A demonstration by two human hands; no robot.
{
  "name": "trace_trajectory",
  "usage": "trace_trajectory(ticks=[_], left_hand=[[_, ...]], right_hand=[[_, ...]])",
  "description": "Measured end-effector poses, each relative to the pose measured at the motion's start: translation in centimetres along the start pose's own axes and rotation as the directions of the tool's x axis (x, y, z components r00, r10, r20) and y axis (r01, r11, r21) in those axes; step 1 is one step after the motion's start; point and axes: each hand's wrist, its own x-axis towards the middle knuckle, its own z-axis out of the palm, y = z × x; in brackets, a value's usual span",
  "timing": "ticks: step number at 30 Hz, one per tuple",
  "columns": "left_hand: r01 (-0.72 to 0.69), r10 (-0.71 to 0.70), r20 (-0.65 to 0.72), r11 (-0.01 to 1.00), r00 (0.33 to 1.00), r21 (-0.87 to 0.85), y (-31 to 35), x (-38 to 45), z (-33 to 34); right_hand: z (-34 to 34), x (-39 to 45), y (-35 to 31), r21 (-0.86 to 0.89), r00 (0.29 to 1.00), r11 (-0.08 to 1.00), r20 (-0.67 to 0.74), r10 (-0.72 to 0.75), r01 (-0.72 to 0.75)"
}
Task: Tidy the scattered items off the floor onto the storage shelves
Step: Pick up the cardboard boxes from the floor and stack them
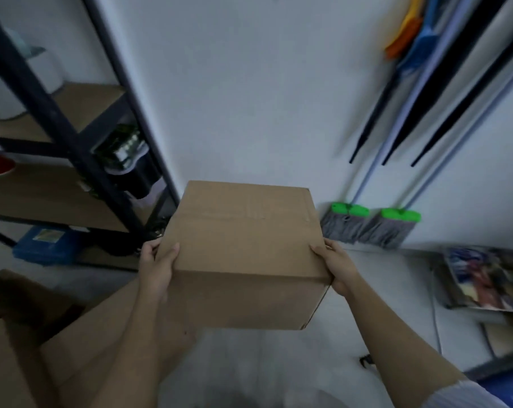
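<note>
Two hands hold a closed cardboard box (243, 254) off the floor, the left hand (156, 267) gripping its left side, the right hand (339, 267) its right side. Its top faces up, long axis running left to right, just right of the storage shelves (55, 125).

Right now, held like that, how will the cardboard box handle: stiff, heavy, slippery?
The cardboard box is probably stiff: its faces look flat and its edges crisp. It seems fairly light, since the left hand and right hand carry it just by its sides. The smooth sides could slip without support underneath.
</note>
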Motion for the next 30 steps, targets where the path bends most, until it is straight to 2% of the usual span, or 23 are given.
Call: trace_trajectory(ticks=[4, 8, 10, 13, 15, 18, 24, 30], left_hand=[[-0.002, 0.009, 0.107, 0.998, 0.994, -0.066, -0.2, -1.5, 7.4], [0.047, -0.020, 0.213, 0.991, 0.977, -0.123, -1.2, -1.9, 13.5], [0.122, -0.081, 0.274, 0.983, 0.958, -0.136, -1.8, -1.8, 16.2], [0.203, -0.156, 0.368, 0.975, 0.917, -0.092, -3.0, -1.2, 20.1], [0.271, -0.218, 0.407, 0.959, 0.887, -0.077, -3.5, -0.9, 22.8], [0.411, -0.327, 0.448, 0.906, 0.832, -0.102, -4.1, -0.7, 26.7], [0.488, -0.439, 0.507, 0.872, 0.742, 0.043, -6.4, -0.6, 32.6], [0.589, -0.561, 0.529, 0.796, 0.636, 0.136, -10.8, -1.4, 38.5]], right_hand=[[-7.3, -0.4, -0.3, -0.045, 0.991, 0.990, 0.011, 0.134, -0.133], [-12.8, -0.1, 0.8, 0.038, 0.957, 0.959, -0.053, 0.284, -0.282], [-14.7, 0.7, 1.5, 0.086, 0.947, 0.958, -0.152, 0.285, -0.274], [-16.9, 2.1, 1.9, 0.086, 0.916, 0.978, -0.344, 0.207, -0.188], [-18.2, 3.3, 2.2, 0.067, 0.863, 0.986, -0.476, 0.167, -0.154], [-20.0, 5.5, 2.5, 0.126, 0.790, 0.985, -0.588, 0.171, -0.119], [-24.3, 10.3, 4.4, 0.198, 0.726, 0.971, -0.647, 0.232, -0.133], [-31.4, 15.9, 9.8, 0.223, 0.667, 0.941, -0.664, 0.339, -0.256]])
